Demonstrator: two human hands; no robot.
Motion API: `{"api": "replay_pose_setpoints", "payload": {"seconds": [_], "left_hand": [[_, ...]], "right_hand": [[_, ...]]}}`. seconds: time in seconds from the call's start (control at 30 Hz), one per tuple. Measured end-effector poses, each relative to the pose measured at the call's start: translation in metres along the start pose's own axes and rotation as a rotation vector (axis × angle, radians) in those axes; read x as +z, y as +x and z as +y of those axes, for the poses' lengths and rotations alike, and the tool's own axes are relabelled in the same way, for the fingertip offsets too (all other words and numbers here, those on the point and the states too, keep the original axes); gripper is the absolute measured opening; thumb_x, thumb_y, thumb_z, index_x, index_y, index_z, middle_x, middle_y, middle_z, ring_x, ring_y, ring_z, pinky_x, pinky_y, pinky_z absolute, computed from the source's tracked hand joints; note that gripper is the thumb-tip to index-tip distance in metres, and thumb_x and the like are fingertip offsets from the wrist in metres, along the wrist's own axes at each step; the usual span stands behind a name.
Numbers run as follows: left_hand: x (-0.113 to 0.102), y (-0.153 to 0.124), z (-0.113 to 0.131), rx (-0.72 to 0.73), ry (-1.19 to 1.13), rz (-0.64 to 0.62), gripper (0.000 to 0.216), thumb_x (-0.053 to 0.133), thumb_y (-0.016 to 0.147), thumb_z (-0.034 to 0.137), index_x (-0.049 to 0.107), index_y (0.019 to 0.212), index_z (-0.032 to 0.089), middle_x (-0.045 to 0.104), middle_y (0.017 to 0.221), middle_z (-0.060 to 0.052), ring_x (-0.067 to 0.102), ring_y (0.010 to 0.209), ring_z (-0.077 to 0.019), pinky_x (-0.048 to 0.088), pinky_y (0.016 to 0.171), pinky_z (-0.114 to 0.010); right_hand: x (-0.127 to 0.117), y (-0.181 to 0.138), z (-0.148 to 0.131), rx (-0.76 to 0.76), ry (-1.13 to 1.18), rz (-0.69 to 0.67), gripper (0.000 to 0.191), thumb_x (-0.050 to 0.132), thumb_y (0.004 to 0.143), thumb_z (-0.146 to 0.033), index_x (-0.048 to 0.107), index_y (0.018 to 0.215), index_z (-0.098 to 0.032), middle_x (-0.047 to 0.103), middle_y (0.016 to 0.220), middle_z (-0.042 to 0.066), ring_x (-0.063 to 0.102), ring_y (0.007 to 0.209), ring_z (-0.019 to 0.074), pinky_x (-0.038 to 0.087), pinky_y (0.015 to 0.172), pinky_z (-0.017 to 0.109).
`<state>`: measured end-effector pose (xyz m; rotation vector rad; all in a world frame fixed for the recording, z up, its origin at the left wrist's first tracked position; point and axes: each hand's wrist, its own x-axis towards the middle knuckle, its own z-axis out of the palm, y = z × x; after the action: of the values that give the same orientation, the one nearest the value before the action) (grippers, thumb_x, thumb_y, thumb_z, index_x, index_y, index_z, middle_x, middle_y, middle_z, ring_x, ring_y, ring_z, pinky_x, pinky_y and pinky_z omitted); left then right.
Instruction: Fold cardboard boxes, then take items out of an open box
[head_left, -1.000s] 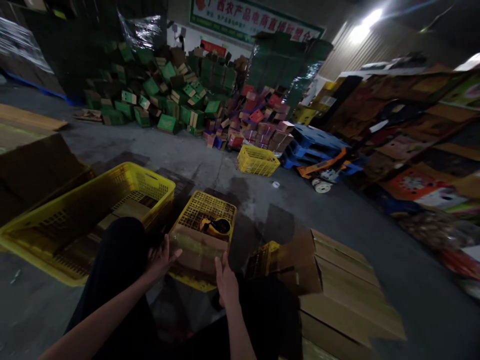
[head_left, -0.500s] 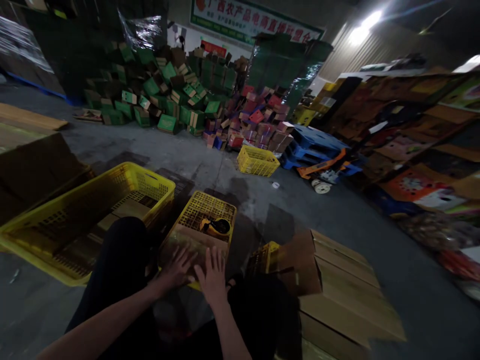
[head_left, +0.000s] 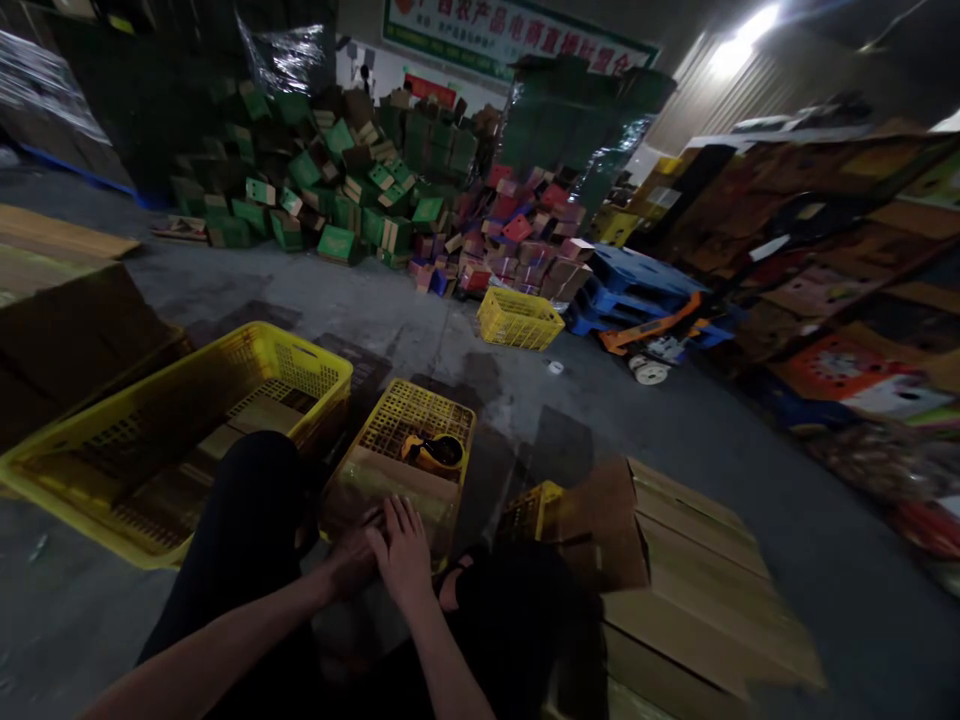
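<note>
My right hand (head_left: pixel 405 550) lies flat, fingers stretched, on the near flap of a brown cardboard box (head_left: pixel 390 480) that sits on an upturned yellow crate (head_left: pixel 416 420). My left hand (head_left: pixel 352 562) is beside and partly under the right one, pressed on the same flap; its fingers are mostly hidden. A yellow tape dispenser (head_left: pixel 433 452) rests on the crate just beyond the box. My dark-clothed knees frame the box on both sides.
A large yellow crate (head_left: pixel 90 490) holding cardboard pieces stands to the left. A stack of flat cardboard (head_left: pixel 697 580) lies to the right. Farther off are another yellow crate (head_left: pixel 517 318), blue pallets (head_left: pixel 637 280), and heaps of green boxes (head_left: pixel 322 190) and red boxes (head_left: pixel 525 235).
Both hands came together from the sides of the box onto its near flap. The right hand now overlaps the left, and the flap is pressed lower.
</note>
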<state>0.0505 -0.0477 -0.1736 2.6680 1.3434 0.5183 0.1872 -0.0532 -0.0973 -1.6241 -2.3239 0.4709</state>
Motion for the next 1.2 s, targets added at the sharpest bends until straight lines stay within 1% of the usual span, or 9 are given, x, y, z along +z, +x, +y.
{"api": "replay_pose_setpoints", "payload": {"seconds": [0.07,0.17,0.47,0.63,0.73,0.83,1.0,1.1,1.2], "left_hand": [[-0.002,-0.002,-0.008,0.025,-0.004,-0.025,0.042,0.057,0.094,0.03,0.061,0.135,0.027,0.054,0.149,-0.008,0.047,0.136,-0.0279,0.035,0.114,-0.046],[-0.009,-0.003,-0.022,-0.046,0.016,-0.02,0.05,0.052,0.095,0.031,0.052,0.145,0.026,0.047,0.155,-0.008,0.041,0.143,-0.0268,0.032,0.115,-0.045],[-0.027,-0.008,-0.044,-0.297,0.103,0.09,0.061,0.047,0.098,0.053,0.046,0.151,0.023,0.043,0.157,-0.011,0.042,0.141,-0.031,0.033,0.113,-0.047],[-0.024,-0.007,-0.056,-0.384,0.12,0.185,0.072,0.042,0.097,0.059,0.044,0.151,0.012,0.046,0.154,-0.018,0.048,0.133,-0.0348,0.036,0.11,-0.048],[-0.022,-0.005,-0.06,-0.481,0.124,0.224,0.073,0.04,0.097,0.06,0.043,0.151,0.011,0.046,0.153,-0.019,0.052,0.126,-0.0364,0.04,0.105,-0.049],[-0.023,-0.003,-0.059,-0.582,0.138,0.251,0.074,0.037,0.098,0.059,0.037,0.155,0.012,0.043,0.155,-0.021,0.05,0.129,-0.0389,0.039,0.104,-0.054],[-0.022,0.007,-0.047,-0.426,0.117,0.253,0.069,0.042,0.098,0.053,0.04,0.153,0.012,0.038,0.158,-0.019,0.033,0.145,-0.0377,0.028,0.115,-0.055],[-0.02,0.014,-0.038,-0.301,0.08,0.161,0.056,0.046,0.098,0.043,0.048,0.149,0.02,0.042,0.157,-0.014,0.031,0.147,-0.035,0.028,0.116,-0.052],[-0.022,0.017,-0.033,-0.172,0.041,0.034,0.055,0.051,0.095,0.036,0.048,0.149,0.028,0.042,0.158,-0.009,0.029,0.149,-0.0315,0.024,0.118,-0.051]], "right_hand": [[0.001,-0.002,0.007,0.03,-0.008,0.02,0.064,0.037,0.102,-0.057,0.042,0.152,-0.018,0.044,0.156,0.01,0.034,0.148,0.0277,0.034,0.118,0.048],[0.001,-0.006,0.017,0.105,-0.024,0.018,0.071,0.032,0.101,-0.061,0.042,0.152,-0.012,0.042,0.156,0.014,0.033,0.148,0.0304,0.034,0.118,0.048],[-0.009,-0.016,0.035,0.299,-0.092,0.032,0.081,0.024,0.099,-0.067,0.04,0.152,-0.007,0.033,0.16,0.017,0.025,0.151,0.0314,0.026,0.121,0.048],[-0.013,-0.018,0.041,0.41,-0.037,0.024,0.08,0.019,0.099,-0.068,0.034,0.156,-0.014,0.028,0.163,0.012,0.023,0.152,0.0293,0.03,0.119,0.049],[-0.015,-0.016,0.043,0.427,-0.025,-0.008,0.085,0.018,0.098,-0.071,0.033,0.156,-0.01,0.027,0.163,0.012,0.024,0.152,0.0281,0.032,0.119,0.044],[-0.015,-0.015,0.042,0.407,-0.094,0.008,0.086,0.019,0.098,-0.07,0.035,0.155,-0.008,0.026,0.163,0.015,0.021,0.153,0.0303,0.024,0.122,0.048],[-0.009,-0.009,0.028,0.211,-0.159,0.051,0.076,0.024,0.1,-0.065,0.039,0.154,-0.014,0.024,0.164,0.012,0.017,0.154,0.0316,0.016,0.123,0.053],[-0.002,0.0,0.016,0.035,-0.097,0.043,0.068,0.029,0.102,-0.059,0.035,0.156,-0.016,0.03,0.163,0.011,0.022,0.153,0.0274,0.022,0.123,0.05],[0.004,0.015,0.01,-0.088,-0.042,0.025,0.07,0.034,0.102,-0.057,0.027,0.158,-0.015,0.031,0.162,0.011,0.025,0.152,0.0247,0.026,0.122,0.047]]}}
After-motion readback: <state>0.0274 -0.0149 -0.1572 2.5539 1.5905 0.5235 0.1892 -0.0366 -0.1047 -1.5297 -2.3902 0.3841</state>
